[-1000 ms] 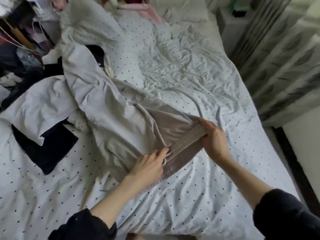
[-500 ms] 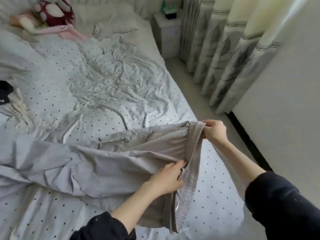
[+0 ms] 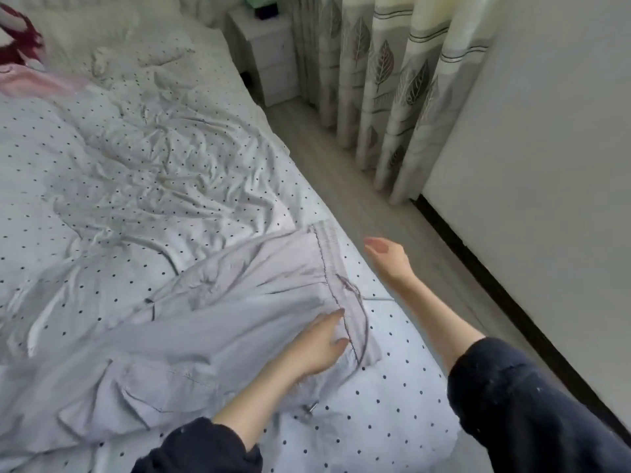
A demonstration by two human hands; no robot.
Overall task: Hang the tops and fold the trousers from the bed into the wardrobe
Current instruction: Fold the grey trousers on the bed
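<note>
Both hands have released the elastic waistband: pale grey cotton trousers [image 3: 211, 322] now lie spread on the dotted white bedsheet [image 3: 392, 414], left hand [image 3: 317, 346] flat on them, right hand [image 3: 387, 256] open, empty, alongside; folding can start.

A bedroom in a home. A bed [image 3: 143, 186] takes up most of the view, made up with rumpled white bedding with small dark dots, with a pillow [image 3: 102, 39] at its head. A white bedside cabinet [image 3: 269, 52] with drawers stands by it. Leaf-patterned curtains [image 3: 386, 83] hang to a pale wood floor [image 3: 345, 186], next to a plain white wall [image 3: 553, 158] with a dark skirting board [image 3: 505, 295]
</note>
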